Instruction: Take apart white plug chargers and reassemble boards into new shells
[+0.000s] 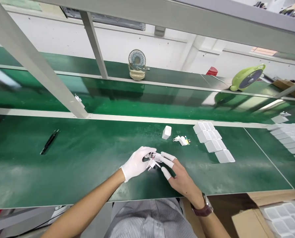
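Place: a factory-like assembly workshop
Work surface: long green workbench (88, 172) with grey metal frame posts (95, 46)
Parts: rows of white plastic box-shaped housings (213, 142) stood there

Left hand (136, 162), in a white glove, is in the centre of the view, fingers and thumb curled closed around a grip, forearm (88, 201) angled in from lower left. Right hand (180, 177), bare with white cots on thumb and two fingers, reaches in from lower right, digits spread and bent toward the left fingertips; right wrist (199, 202) roughly in line with its forearm.
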### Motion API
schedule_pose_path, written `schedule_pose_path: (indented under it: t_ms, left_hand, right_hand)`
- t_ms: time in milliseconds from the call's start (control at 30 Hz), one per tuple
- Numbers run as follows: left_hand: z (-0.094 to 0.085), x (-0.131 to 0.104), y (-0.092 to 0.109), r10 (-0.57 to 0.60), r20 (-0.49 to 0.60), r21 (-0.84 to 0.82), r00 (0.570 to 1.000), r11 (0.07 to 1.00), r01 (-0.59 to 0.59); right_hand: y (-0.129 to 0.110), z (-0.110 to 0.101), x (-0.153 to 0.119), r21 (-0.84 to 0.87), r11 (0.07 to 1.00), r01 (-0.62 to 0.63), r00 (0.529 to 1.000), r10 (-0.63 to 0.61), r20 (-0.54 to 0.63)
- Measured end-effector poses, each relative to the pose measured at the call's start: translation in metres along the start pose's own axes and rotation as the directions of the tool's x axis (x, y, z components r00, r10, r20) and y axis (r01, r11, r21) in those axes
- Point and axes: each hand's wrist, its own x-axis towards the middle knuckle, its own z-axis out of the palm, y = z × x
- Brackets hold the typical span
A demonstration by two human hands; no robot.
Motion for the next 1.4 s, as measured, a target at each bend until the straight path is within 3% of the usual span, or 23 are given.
schedule_pose_path:
  t_ms: [67, 133, 200, 333, 533, 767, 867, 967, 1033, 1100, 1200, 1300, 1400]
  left_hand:
    - [-0.002, 0.003, -0.001, -0.056, -0.123, -0.021, 0.991, 0.998, 0.054]
    - [-0.006, 0.006, -0.002, -0.142, -0.285, -0.073, 0.948, 0.989, 0.126]
    - [-0.011, 0.009, -0.002, -0.228, -0.373, -0.182, 0.899, 0.969, 0.17]
    - [-0.016, 0.011, 0.003, -0.316, -0.382, -0.323, 0.868, 0.926, 0.195]
    - [-0.014, 0.009, 0.005, -0.341, -0.352, -0.344, 0.872, 0.913, 0.218]
    - [-0.017, 0.009, 0.003, -0.343, -0.35, -0.284, 0.872, 0.926, 0.25]
    - [-0.016, 0.01, 0.007, -0.289, -0.26, -0.113, 0.921, 0.957, 0.268]
    - [-0.013, 0.011, 0.014, -0.183, -0.085, 0.073, 0.979, 0.979, 0.189]
    - [-0.013, 0.011, 0.017, -0.161, 0.022, 0.057, 0.987, 0.986, 0.159]
    - [-0.014, 0.009, 0.017, -0.194, 0.123, -0.084, 0.973, 0.975, 0.205]
    - [-0.019, 0.006, 0.015, -0.232, 0.289, -0.345, 0.929, 0.88, 0.327]
    - [-0.022, 0.003, 0.02, -0.191, 0.411, -0.487, 0.891, 0.78, 0.392]
    - [-0.022, 0.002, 0.038, -0.134, 0.49, -0.524, 0.861, 0.744, 0.414]
  right_hand:
    - [0.002, 0.004, -0.006, 0.019, 1.0, 0.0, 1.0, 0.0, 0.012]
    - [0.004, 0.006, -0.011, 0.068, 0.998, -0.01, 1.0, 0.011, -0.011]
    - [0.007, 0.006, -0.013, 0.082, 0.996, -0.029, 0.997, 0.035, -0.074]
    - [0.015, 0.006, -0.009, 0.024, 0.998, -0.058, 0.98, 0.062, -0.19]
    - [0.018, 0.011, -0.002, 0.012, 1.0, 0.006, 0.977, -0.003, -0.215]
    - [0.019, 0.012, -0.003, 0.004, 1.0, -0.012, 0.977, 0.013, -0.213]
    - [0.02, 0.013, -0.001, -0.021, 1.0, -0.019, 0.972, 0.013, -0.236]
    - [0.018, 0.012, 0.004, -0.037, 0.999, -0.013, 0.97, 0.004, -0.244]
    - [0.014, 0.009, 0.009, -0.073, 0.997, 0.016, 0.976, -0.031, -0.214]
    - [0.009, 0.003, 0.015, -0.133, 0.99, 0.054, 0.986, -0.075, -0.151]
    - [-0.001, -0.009, 0.019, -0.162, 0.982, 0.095, 0.994, -0.103, -0.038]
    - [-0.007, -0.018, 0.019, -0.052, 0.996, 0.073, 0.996, -0.07, 0.059]
    - [-0.008, -0.02, 0.015, 0.078, 0.997, -0.002, 0.992, -0.007, 0.122]
